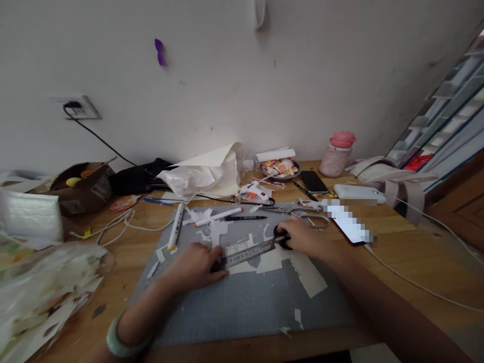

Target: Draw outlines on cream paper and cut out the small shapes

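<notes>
My left hand [200,264] pinches the near-left end of a short steel ruler [247,253], which lies tilted across cut pieces of cream paper [270,262]. At the ruler's other end, my right hand [304,238] has its fingers closed on the black handles of small scissors [282,237]; the blades are hard to make out. Under both hands is a grey cutting mat [242,302]. Beyond the ruler lie a black pen [245,218], a white marker [218,217] and larger scissors [313,220] with metal handles.
A white pen-like tool with a cable [176,227] lies on the mat's left. Farther back are a bowl of scraps [280,169], a pink-lidded bottle [336,154] and a dark phone [313,181]. A lit phone [348,222] is at right, a plastic bag [49,297] at left.
</notes>
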Available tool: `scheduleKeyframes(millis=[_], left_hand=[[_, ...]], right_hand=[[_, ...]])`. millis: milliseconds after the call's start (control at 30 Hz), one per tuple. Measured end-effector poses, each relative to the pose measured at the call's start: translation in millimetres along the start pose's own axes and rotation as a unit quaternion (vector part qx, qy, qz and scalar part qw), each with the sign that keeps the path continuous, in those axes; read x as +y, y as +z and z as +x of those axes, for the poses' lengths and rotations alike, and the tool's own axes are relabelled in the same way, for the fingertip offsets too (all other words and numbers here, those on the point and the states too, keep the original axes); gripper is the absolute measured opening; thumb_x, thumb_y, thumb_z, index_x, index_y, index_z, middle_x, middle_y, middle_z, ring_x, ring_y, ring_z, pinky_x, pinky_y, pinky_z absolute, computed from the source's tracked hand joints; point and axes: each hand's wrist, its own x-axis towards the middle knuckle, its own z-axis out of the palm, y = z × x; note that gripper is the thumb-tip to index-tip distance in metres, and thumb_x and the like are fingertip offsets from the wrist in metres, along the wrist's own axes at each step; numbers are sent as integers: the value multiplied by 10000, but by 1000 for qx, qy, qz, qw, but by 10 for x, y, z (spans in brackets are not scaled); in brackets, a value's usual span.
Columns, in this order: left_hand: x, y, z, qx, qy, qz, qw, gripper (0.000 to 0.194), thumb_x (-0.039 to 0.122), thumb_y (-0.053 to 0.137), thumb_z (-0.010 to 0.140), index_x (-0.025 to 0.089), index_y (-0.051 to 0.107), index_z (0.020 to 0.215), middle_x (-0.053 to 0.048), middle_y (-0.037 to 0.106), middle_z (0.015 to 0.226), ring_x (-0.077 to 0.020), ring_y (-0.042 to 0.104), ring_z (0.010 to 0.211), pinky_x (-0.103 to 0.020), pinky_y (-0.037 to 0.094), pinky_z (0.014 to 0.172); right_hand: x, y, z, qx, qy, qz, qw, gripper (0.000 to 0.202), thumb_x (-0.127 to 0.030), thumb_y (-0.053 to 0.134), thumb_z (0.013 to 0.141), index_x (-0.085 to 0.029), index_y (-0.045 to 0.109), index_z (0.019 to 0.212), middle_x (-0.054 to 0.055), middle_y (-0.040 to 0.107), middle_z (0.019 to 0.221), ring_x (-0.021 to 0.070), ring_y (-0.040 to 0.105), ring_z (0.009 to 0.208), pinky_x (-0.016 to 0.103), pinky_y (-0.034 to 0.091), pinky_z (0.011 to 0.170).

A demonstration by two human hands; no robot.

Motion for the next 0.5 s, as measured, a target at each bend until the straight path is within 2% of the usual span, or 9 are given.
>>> scheduleKeyframes(millis=[333,500], left_hand=[[19,-83,45,-10,-46,-30,998,197,363,550,799,192,648,805,-57,699,681,-248,673,641,-282,409,542],[19,-54,48,-20,-61,-24,998,201,363,547,768,191,647,801,-59,683,674,-238,658,627,-283,422,546]], right_hand=[[-19,24,-40,9,-17,-15,1000,355,67,518,635,-203,652,823,41,627,823,209,573,870,282,424,718],[23,36,-27,-8,0,-5,1000,269,24,548,663,-191,649,788,68,626,809,227,571,836,291,404,686]])
